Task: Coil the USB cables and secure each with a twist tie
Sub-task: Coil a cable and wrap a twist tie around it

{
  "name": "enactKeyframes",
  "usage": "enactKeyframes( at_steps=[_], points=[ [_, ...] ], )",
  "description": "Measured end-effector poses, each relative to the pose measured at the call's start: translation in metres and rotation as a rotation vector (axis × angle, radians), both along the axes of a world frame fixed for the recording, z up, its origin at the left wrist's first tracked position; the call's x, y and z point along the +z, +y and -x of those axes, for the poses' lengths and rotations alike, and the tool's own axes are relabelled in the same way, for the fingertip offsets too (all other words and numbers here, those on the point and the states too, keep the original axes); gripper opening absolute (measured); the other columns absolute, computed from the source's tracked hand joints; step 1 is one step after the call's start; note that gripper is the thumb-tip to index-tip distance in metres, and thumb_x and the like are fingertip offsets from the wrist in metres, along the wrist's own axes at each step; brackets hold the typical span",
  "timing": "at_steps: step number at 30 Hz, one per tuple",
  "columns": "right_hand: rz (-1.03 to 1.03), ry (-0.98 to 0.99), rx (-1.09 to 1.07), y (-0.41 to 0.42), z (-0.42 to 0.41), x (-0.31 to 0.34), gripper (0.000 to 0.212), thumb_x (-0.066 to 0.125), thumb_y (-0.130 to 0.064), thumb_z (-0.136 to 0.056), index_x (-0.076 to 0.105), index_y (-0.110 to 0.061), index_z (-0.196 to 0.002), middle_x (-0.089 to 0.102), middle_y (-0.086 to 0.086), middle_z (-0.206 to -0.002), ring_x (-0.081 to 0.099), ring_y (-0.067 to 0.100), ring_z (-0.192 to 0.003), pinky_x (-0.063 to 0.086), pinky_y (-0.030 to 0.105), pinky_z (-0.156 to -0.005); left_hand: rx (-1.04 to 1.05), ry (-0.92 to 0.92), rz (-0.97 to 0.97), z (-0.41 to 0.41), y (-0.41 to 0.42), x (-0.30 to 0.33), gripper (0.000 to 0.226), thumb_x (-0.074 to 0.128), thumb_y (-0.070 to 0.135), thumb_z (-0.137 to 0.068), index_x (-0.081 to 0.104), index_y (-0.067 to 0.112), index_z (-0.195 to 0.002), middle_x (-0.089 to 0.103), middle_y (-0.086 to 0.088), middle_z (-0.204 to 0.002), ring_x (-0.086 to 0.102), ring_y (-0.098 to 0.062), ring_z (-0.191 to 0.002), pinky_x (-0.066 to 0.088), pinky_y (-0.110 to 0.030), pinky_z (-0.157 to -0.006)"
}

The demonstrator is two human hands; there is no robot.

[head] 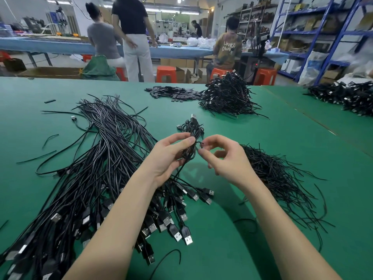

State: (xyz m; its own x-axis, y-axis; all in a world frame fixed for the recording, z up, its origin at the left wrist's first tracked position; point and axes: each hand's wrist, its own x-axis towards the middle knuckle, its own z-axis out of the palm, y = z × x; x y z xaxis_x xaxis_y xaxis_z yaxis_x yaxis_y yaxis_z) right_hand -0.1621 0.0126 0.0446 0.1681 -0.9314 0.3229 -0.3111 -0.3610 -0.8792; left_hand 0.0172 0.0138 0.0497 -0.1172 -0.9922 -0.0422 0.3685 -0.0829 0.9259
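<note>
Between both hands [169,156], glossy coiled cable [191,138]

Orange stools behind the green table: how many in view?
4: one stool centre, one under the seated person, one to its right, one partly hidden left. More may be hidden.

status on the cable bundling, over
Left hand grips coiled cable upright. Right hand pinches twist tie at the coil's waist. Loose cables left, ties right; nothing in the way.

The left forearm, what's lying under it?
Under the left forearm lie loose USB cables with their plugs fanned on the green table. How many sit directly beneath is hidden by the arm.
</note>
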Motion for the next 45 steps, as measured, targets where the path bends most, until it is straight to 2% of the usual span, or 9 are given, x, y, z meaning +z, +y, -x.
enactKeyframes(
  at_steps=[3, 6, 8, 12, 15, 22, 28, 34, 45],
  points=[
    [0.254, 0.096, -0.028, -0.001, 0.004, -0.005, 0.010, 0.078, -0.022, -0.089, 0.071, -0.027, -0.095, 0.071, -0.015, -0.086, 0.062, 0.014, -0.057, 0.043, 0.013, -0.059, -0.014, -0.003, -0.010, -0.001, 0.000, -0.001, 0.033, 0.083, 0.025, -0.065, 0.076, 0.018, -0.096, 0.073, 0.000, -0.083, 0.066, -0.009, -0.067, 0.054, -0.021, -0.063],
    [0.235, 0.077, -0.109, -0.001, 0.001, -0.004, 0.008, 0.078, -0.023, -0.088, 0.072, -0.026, -0.083, 0.071, -0.016, -0.079, 0.058, 0.009, -0.053, 0.043, 0.016, -0.058, -0.019, -0.009, -0.003, 0.000, 0.000, -0.002, 0.027, 0.082, 0.025, -0.066, 0.077, 0.021, -0.091, 0.073, 0.000, -0.083, 0.066, -0.009, -0.068, 0.054, -0.020, -0.063],
    [-0.004, -0.119, -0.096, -0.002, -0.005, -0.003, 0.013, 0.077, -0.019, -0.088, 0.071, -0.020, -0.077, 0.068, -0.010, -0.070, 0.053, 0.011, -0.051, 0.040, 0.019, -0.050, -0.014, -0.019, 0.016, 0.002, 0.001, -0.002, 0.025, 0.082, 0.026, -0.066, 0.077, 0.023, -0.091, 0.072, 0.000, -0.083, 0.065, -0.009, -0.069, 0.053, -0.022, -0.068],
    [-0.926, -0.907, 0.183, -0.001, -0.010, 0.005, 0.005, 0.073, -0.008, -0.074, 0.069, -0.007, -0.072, 0.059, 0.002, -0.068, 0.046, 0.006, -0.045, 0.029, 0.012, -0.033, -0.017, -0.026, 0.091, 0.006, 0.003, -0.003, 0.022, 0.081, 0.025, -0.067, 0.077, 0.026, -0.089, 0.072, 0.001, -0.085, 0.065, -0.010, -0.073, 0.051, -0.022, -0.073],
    [-1.203, -1.240, 0.332, -0.001, -0.008, -0.002, 0.004, 0.069, -0.004, -0.075, 0.066, -0.001, -0.076, 0.056, 0.003, -0.065, 0.048, 0.007, -0.041, 0.032, 0.011, -0.031, -0.007, -0.018, 0.123, 0.010, 0.003, -0.005, 0.023, 0.080, 0.020, -0.070, 0.076, 0.022, -0.092, 0.075, -0.004, -0.093, 0.071, -0.016, -0.084, 0.056, -0.024, -0.074],
    [-0.643, -0.597, -0.031, -0.007, -0.012, -0.030, 0.016, 0.068, -0.027, -0.095, 0.073, -0.013, -0.091, 0.066, -0.004, -0.074, 0.048, 0.007, -0.048, 0.032, 0.016, -0.041, 0.253, -0.049, -0.021, 0.014, -0.013, -0.019, 0.016, 0.073, 0.013, -0.089, 0.063, 0.010, -0.101, 0.076, -0.009, -0.079, 0.074, -0.019, -0.078, 0.057, -0.025, -0.061],
    [-0.318, -0.245, -0.166, 0.000, -0.027, -0.047, 0.026, 0.066, -0.027, -0.097, 0.072, -0.013, -0.076, 0.067, -0.001, -0.066, 0.052, 0.014, -0.051, 0.039, 0.023, -0.047, 0.388, -0.045, -0.087, 0.012, -0.055, -0.023, 0.010, 0.069, 0.005, -0.091, 0.062, 0.012, -0.091, 0.071, -0.010, -0.088, 0.069, -0.016, -0.077, 0.059, -0.027, -0.067],
    [-0.269, -0.171, -0.175, -0.001, -0.024, -0.050, 0.027, 0.065, -0.026, -0.095, 0.072, -0.012, -0.073, 0.066, 0.000, -0.062, 0.051, 0.008, -0.045, 0.042, 0.022, -0.047, 0.399, -0.430, -0.003, 0.030, -0.124, -0.013, 0.023, 0.072, -0.001, -0.084, 0.065, 0.008, -0.105, 0.066, -0.013, -0.097, 0.059, -0.020, -0.081, 0.049, -0.025, -0.077],
    [-0.253, -0.189, -0.167, -0.003, -0.022, -0.054, 0.030, 0.063, -0.025, -0.092, 0.070, -0.014, -0.065, 0.065, 0.002, -0.057, 0.049, 0.011, -0.041, 0.039, 0.020, -0.043, 0.235, -1.111, 0.180, 0.050, -0.154, -0.018, 0.047, 0.066, 0.018, -0.092, 0.057, 0.004, -0.136, 0.060, -0.014, -0.138, 0.055, -0.028, -0.128, 0.038, -0.030, -0.106]
  ],
)
